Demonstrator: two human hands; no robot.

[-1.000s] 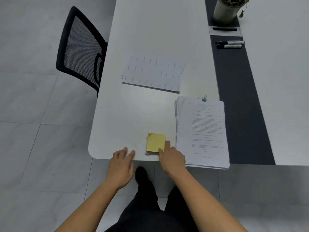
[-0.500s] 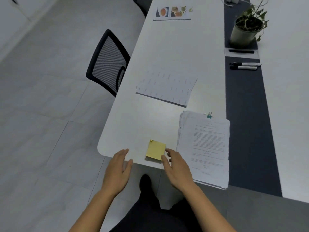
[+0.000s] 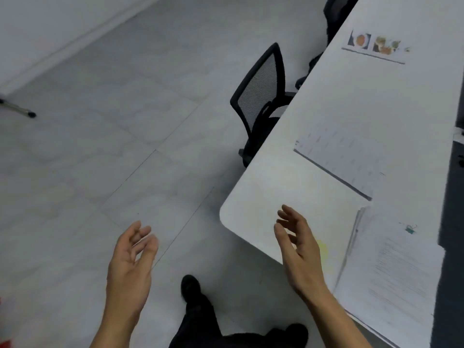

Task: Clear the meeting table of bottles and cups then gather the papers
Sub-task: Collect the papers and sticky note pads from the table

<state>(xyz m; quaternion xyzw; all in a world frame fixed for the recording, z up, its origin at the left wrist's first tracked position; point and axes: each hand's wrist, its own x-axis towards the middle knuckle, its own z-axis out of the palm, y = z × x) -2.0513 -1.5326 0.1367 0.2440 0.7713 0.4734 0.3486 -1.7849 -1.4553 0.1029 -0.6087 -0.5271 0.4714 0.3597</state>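
left hand [image 3: 130, 262] relaxed, empty, over floor [image 3: 100, 146] | right hand [image 3: 298, 249] relaxed, empty, above table [image 3: 263, 197] corner | paper stack [image 3: 396, 272] on table just right of it (blurred) | loose sheet [image 3: 344, 159] farther along, lying flat

Nothing here can be read. The top page of the paper stack [image 3: 401, 272], at the near right edge of the meeting table [image 3: 271, 197], carries rows of printed lines, but they are too blurred to make out. The printed sheet [image 3: 344, 159] by the table's left edge shows only faint grey marks in rows. The picture sheet [image 3: 376, 45] farther along bears small colour photos with no legible caption.
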